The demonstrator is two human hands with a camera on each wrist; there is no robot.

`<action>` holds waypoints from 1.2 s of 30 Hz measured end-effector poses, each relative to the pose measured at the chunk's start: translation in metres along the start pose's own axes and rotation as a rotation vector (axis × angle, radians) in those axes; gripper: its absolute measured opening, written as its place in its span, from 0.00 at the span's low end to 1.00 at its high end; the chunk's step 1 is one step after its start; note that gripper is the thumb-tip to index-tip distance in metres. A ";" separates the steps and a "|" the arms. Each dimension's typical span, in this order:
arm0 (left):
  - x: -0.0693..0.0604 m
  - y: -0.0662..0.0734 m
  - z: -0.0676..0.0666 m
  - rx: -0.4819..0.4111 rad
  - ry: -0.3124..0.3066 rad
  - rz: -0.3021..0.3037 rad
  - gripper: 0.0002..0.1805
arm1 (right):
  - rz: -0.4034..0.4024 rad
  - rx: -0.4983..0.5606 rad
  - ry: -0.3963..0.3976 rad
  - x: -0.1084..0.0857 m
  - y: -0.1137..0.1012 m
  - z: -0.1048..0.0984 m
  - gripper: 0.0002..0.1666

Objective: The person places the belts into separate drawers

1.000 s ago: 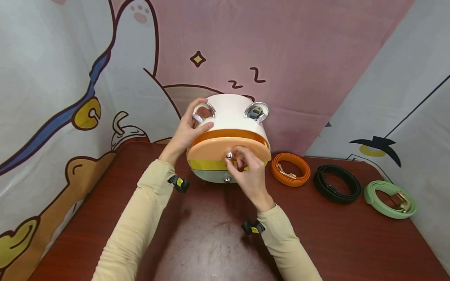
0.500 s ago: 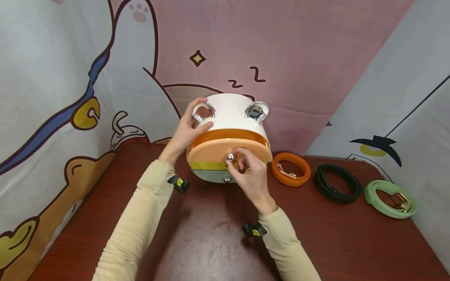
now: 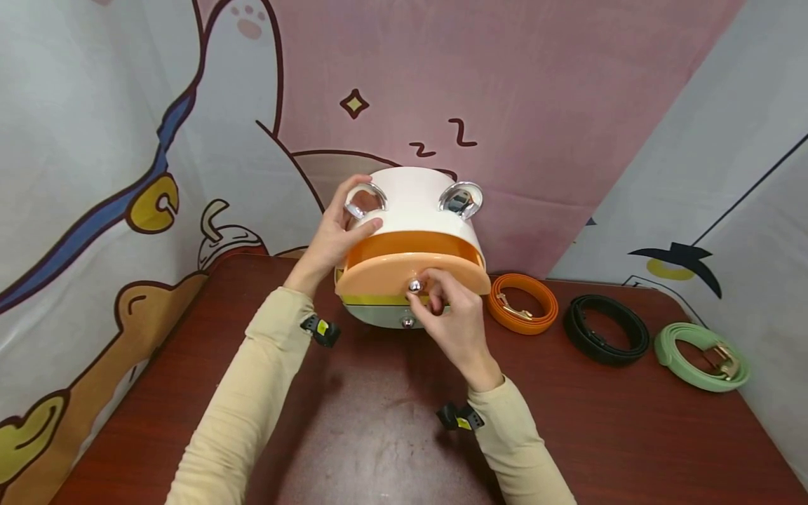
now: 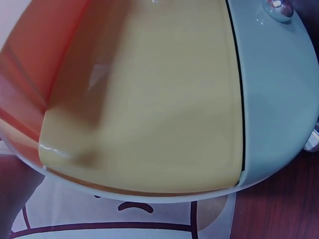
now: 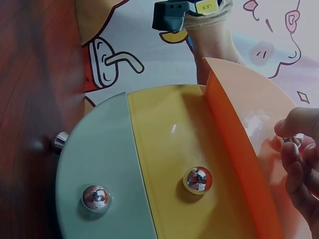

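Three-drawer cabinet [image 3: 413,200], its peach drawer [image 3: 375,275] partly out just beyond the right fingers [image 3: 445,279], could tip forward should the left fingers [image 3: 347,184], spread around its upper corner, slip while the right, pinching the chrome knob [image 3: 414,285], pull.

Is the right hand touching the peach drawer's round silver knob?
Touching: head and right wrist views show the right hand pinching the round silver knob.

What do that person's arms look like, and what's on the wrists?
The left sleeve and right sleeve are long, plain, pale yellow and a bit wrinkled. Each wrist has a small black gadget with a yellow patch. I see nothing worn past them.
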State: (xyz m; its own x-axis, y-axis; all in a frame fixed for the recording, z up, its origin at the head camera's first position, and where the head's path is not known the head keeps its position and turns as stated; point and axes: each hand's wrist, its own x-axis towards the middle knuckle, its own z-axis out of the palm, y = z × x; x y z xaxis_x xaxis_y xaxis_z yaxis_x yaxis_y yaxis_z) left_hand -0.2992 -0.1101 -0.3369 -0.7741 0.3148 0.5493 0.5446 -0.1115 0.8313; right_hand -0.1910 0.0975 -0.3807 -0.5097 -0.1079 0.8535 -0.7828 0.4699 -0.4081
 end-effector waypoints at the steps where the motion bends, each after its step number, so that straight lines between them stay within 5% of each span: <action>1: 0.000 0.000 0.000 0.000 0.000 -0.001 0.35 | -0.003 -0.002 -0.001 0.000 0.000 0.000 0.19; 36: 0.000 -0.001 0.000 -0.011 0.017 0.016 0.36 | -0.070 -0.013 -0.076 -0.010 -0.018 -0.020 0.15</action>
State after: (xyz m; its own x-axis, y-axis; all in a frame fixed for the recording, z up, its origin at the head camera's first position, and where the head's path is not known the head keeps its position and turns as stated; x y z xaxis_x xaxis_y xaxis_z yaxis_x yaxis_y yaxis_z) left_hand -0.2999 -0.1095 -0.3374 -0.7705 0.2967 0.5642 0.5538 -0.1267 0.8230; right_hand -0.1649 0.1077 -0.3757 -0.4798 -0.2072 0.8526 -0.8132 0.4698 -0.3434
